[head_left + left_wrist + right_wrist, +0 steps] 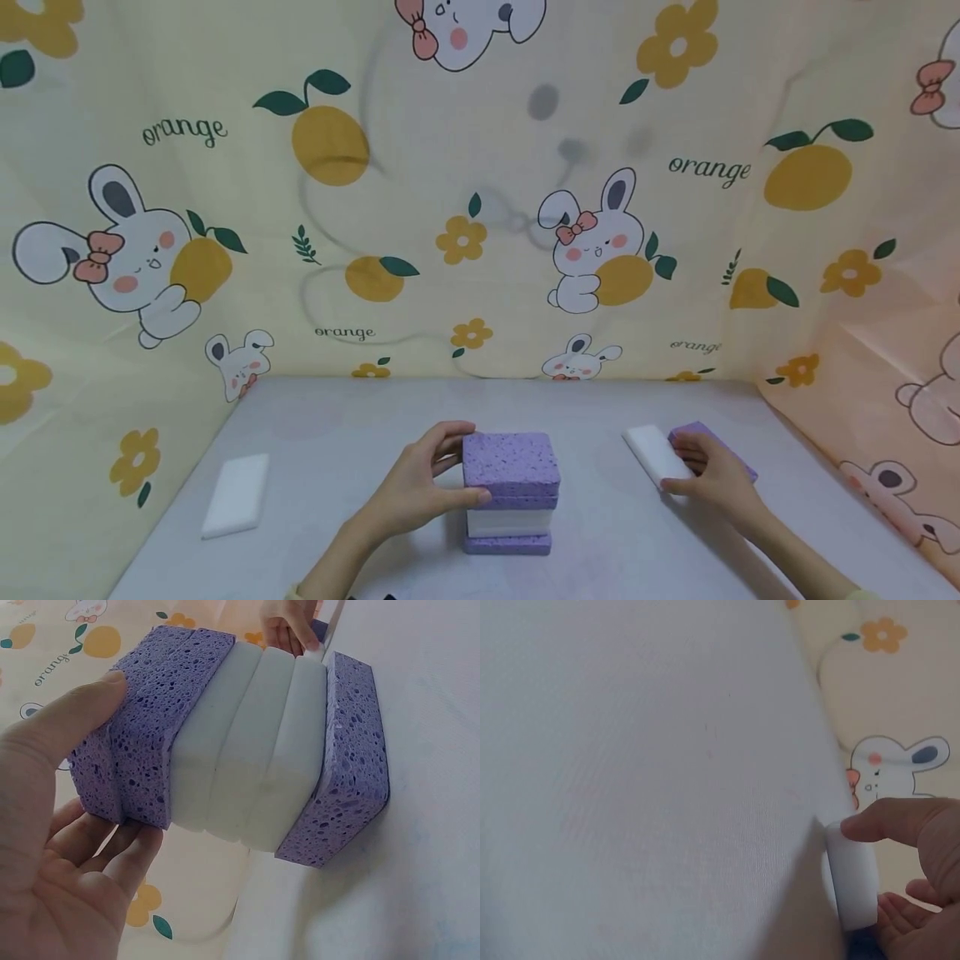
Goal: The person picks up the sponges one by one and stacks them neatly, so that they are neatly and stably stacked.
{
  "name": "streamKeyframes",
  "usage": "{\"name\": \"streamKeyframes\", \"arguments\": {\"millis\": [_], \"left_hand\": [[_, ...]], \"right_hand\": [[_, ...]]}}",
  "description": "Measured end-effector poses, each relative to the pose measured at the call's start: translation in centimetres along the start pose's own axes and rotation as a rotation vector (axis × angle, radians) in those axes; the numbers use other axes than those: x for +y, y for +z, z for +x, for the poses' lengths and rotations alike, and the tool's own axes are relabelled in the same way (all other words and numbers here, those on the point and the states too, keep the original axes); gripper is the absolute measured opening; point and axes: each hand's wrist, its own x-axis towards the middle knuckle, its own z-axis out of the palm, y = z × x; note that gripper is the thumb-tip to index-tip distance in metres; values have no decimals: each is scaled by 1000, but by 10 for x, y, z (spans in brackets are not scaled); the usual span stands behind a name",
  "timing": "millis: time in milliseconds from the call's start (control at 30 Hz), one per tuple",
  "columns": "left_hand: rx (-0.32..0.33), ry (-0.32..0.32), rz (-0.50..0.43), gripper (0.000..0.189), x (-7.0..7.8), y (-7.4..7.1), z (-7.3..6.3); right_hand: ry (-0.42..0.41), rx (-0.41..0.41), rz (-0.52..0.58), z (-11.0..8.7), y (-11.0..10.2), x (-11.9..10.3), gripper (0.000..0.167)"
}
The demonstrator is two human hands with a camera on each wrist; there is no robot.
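A stack of sponges stands on the table in front of me: a purple sponge (349,742) at the bottom, three white sponges (247,742) above it, and two purple sponges (510,460) on top. My left hand (420,487) grips the top purple sponges from the left, thumb on the near side and fingers behind. On the right, my right hand (712,479) holds another white sponge (651,454) between thumb and fingers. Beside that one lies a purple sponge (696,428), partly hidden by the hand. Whether the held white sponge touches the table is unclear.
Another white sponge (236,496) lies flat at the table's left side. The pale table (360,417) ends at a patterned cloth backdrop (420,167), which also rises along both sides.
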Motion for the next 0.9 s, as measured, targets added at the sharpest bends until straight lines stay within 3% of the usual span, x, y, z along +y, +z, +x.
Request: {"name": "streamKeyframes", "arguments": {"millis": [300,533,733,900], "left_hand": [[-1,17,-6,74,0,1,0],[-3,21,-10,74,0,1,0],[-1,18,-2,74,-1,1,0],[0,15,0,74,0,1,0]], "right_hand": [[-8,-30,-1,0,-3,2,80],[-29,1,-65,2,0,4,83],[-33,-30,16,0,-1,5,82],[-17,-106,62,-1,-3,8,84]]}}
